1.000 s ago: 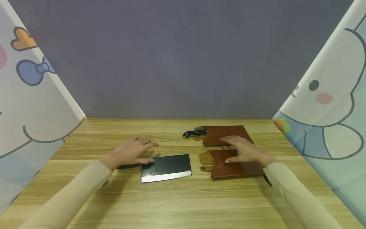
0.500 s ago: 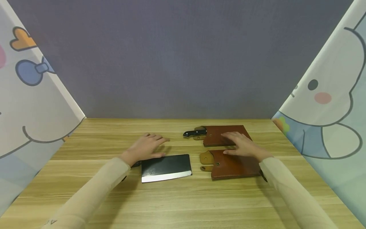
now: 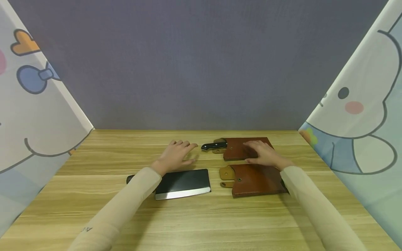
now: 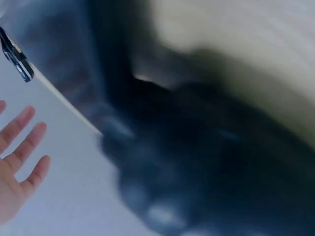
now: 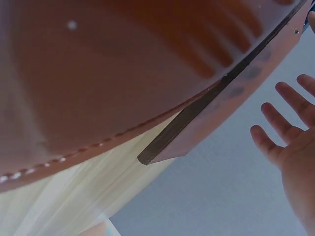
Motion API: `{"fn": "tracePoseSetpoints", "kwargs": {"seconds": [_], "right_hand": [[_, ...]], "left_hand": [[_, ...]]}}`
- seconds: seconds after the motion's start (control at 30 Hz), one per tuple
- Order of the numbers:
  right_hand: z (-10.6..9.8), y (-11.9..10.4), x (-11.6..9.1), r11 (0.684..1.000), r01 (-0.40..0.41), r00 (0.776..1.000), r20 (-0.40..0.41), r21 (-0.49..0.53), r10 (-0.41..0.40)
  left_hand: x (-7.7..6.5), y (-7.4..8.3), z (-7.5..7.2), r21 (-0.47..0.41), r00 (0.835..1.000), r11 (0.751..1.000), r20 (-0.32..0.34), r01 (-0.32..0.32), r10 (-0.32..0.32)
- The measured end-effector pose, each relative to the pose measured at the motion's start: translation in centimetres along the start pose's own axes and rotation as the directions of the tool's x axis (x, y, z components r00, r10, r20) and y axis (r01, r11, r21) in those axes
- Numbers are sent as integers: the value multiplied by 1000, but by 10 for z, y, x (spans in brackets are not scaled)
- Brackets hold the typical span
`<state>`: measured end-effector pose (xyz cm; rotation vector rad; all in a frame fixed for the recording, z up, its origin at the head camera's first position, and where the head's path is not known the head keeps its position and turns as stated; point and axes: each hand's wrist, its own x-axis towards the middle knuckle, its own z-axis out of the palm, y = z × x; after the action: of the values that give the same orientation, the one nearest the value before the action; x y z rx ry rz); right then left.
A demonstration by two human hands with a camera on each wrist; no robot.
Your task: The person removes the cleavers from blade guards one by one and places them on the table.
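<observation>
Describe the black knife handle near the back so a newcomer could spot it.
On the wooden table, near the grey back wall, a brown leather sheath lies right of centre. The black knife handle juts from its left end, beside the left hand. Only it emerges from a sheath: the nearer sheath shows no handle and the cleaver lies bare.

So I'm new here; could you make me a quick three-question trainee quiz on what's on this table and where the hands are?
1. True or false: the cleaver lies on the table outside any sheath.
2. In the head view, which hand is closer to the black handle?
3. Fill in "nearer" or "farther": the black handle sticks out of the ___ brown sheath, as seen from the head camera.

Key: 1. True. 2. The left hand. 3. Farther.
</observation>
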<state>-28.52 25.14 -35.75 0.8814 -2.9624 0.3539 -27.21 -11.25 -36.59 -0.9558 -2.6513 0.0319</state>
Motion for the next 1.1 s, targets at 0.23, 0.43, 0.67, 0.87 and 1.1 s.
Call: {"fn": "tracePoseSetpoints", "kwargs": {"seconds": [0.23, 0.43, 0.67, 0.87, 1.1], "right_hand": [[-5, 3, 9, 999, -16, 1000, 10, 31, 16], [-6, 6, 18, 1000, -16, 1000, 12, 22, 15], [-6, 9, 26, 999, -7, 1000, 3, 38, 7], [-4, 11, 29, 999, -37, 999, 27, 31, 36], [-1, 16, 34, 997, -70, 996, 57, 23, 69]], "left_hand": [[18, 9, 0, 23, 1000, 999, 13, 28, -29], [32, 13, 2, 13, 994, 998, 80, 68, -69], [45, 12, 5, -2, 979, 991, 153, 135, -133], [54, 14, 8, -21, 968, 985, 193, 169, -161], [64, 19, 9, -18, 955, 980, 231, 197, -188]]}}
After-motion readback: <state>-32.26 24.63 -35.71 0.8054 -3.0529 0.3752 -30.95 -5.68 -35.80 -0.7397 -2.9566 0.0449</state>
